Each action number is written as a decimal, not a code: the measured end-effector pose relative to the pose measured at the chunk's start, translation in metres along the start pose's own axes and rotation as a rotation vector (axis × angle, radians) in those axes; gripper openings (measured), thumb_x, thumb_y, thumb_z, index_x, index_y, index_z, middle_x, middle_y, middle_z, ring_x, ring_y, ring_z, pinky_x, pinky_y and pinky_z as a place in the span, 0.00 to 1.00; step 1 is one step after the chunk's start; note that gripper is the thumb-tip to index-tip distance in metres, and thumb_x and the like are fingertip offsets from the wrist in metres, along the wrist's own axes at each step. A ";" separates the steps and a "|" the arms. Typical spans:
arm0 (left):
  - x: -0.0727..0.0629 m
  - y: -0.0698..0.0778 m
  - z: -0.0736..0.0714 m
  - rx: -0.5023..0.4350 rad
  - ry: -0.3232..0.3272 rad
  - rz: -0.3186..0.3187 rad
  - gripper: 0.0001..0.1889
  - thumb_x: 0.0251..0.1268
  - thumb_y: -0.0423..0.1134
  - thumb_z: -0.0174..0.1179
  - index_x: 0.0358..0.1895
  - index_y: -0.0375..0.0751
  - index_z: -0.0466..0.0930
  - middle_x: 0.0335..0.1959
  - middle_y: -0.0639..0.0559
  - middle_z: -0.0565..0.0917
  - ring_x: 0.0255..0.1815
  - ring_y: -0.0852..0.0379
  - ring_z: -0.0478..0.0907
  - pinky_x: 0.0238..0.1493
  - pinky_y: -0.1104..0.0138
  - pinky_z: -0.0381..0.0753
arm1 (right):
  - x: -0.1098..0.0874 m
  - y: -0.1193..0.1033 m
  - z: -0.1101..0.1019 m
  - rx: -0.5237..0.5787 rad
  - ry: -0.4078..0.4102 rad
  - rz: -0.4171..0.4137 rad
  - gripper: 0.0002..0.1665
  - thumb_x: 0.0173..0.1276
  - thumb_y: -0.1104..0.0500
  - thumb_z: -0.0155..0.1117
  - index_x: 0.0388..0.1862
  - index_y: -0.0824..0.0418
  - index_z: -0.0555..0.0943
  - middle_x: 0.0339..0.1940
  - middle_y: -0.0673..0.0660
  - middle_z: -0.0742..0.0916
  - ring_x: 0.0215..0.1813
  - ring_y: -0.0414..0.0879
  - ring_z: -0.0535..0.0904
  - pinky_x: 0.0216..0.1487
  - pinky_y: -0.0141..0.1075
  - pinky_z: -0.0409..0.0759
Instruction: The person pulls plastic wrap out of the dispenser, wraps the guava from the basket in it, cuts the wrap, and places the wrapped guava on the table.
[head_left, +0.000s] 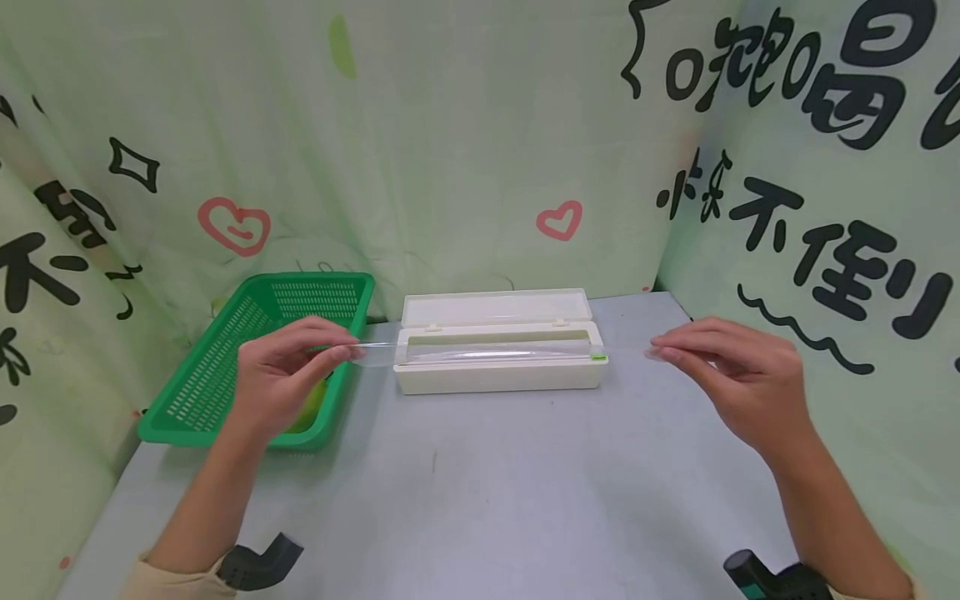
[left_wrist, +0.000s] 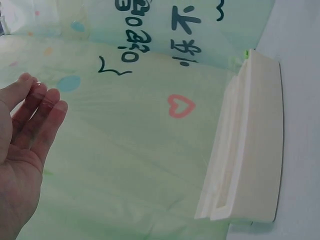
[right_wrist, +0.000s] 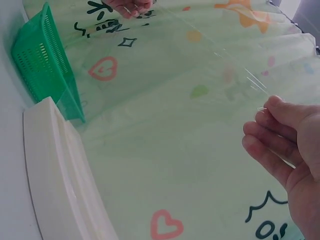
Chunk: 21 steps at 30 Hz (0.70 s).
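Observation:
A transparent sheet of cling film (head_left: 378, 353) spans the gap between my two hands, its edge drawn into a taut line. At one end my left hand (head_left: 288, 371) pinches it between thumb and fingertips. My right hand (head_left: 738, 379) pinches the opposite end the same way; in the right wrist view the film (right_wrist: 235, 67) shows as bright creases running to the thumb. Behind the film stands a white cling film dispenser box (head_left: 498, 381), lid (head_left: 495, 309) raised at the back. A small green piece (head_left: 598, 357) sits at the right end of its front edge.
A green plastic basket (head_left: 161, 427) is at the left of the table, tilted in view beside the left forearm. Something yellow-green (head_left: 309, 408) lies in it, partly hidden by the wrist. Printed curtains (head_left: 450, 150) enclose the grey-white table (head_left: 480, 483) at the back and sides.

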<state>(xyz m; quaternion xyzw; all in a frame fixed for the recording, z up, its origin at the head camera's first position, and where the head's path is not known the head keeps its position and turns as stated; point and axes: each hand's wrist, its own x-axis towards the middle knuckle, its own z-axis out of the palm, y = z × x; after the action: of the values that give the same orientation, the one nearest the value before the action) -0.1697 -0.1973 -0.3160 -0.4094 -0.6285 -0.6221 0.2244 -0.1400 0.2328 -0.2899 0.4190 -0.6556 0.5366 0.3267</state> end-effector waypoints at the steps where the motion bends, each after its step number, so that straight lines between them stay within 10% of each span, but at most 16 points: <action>1: 0.000 0.000 0.000 -0.004 -0.005 0.003 0.08 0.56 0.15 0.59 0.37 0.23 0.83 0.36 0.47 0.86 0.37 0.55 0.84 0.37 0.73 0.84 | 0.001 -0.001 0.000 0.004 0.002 -0.003 0.13 0.59 0.67 0.70 0.32 0.81 0.83 0.36 0.53 0.90 0.41 0.37 0.86 0.44 0.20 0.80; 21: 0.003 0.016 -0.001 -0.016 -0.025 0.086 0.06 0.58 0.22 0.62 0.39 0.23 0.83 0.38 0.45 0.87 0.39 0.56 0.83 0.37 0.75 0.83 | 0.002 -0.014 -0.002 0.049 0.029 -0.063 0.09 0.55 0.72 0.71 0.29 0.81 0.83 0.33 0.60 0.90 0.40 0.41 0.86 0.44 0.22 0.80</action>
<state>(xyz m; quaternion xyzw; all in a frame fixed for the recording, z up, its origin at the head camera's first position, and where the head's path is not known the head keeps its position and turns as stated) -0.1590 -0.1991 -0.3038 -0.4455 -0.6081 -0.6116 0.2402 -0.1278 0.2331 -0.2818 0.4397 -0.6238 0.5479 0.3425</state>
